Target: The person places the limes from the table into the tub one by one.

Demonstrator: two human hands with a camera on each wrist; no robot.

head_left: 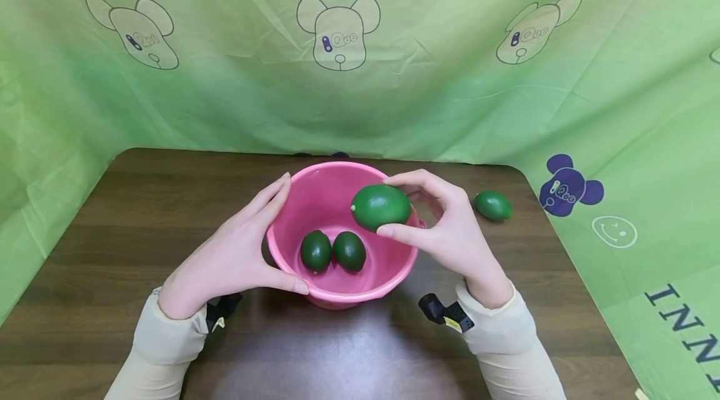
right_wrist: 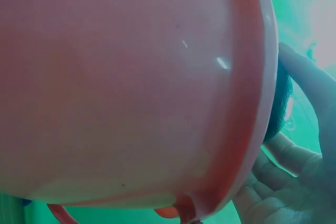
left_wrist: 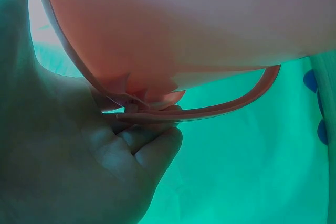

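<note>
A pink bucket (head_left: 315,203) stands on the table, two dark green limes (head_left: 315,251) side by side at its bottom. My left hand (head_left: 236,256) grips its left rim, thumb along the front edge. In the left wrist view, the fingers lie by the joint of the bucket's handle (left_wrist: 226,109). Over the right part of the opening, my right hand (head_left: 450,225) pinches a brighter green lime (head_left: 380,207) between thumb and fingers. The right wrist view shows that lime (right_wrist: 281,103) partly hidden behind the bucket's rim.
Another green lime (head_left: 493,205) lies on the brown wooden table (head_left: 140,200), right of the bucket near the table's right edge. A green printed cloth (head_left: 236,94) hangs behind the table and along its sides. Small black cameras (head_left: 447,312) sit at both wrists.
</note>
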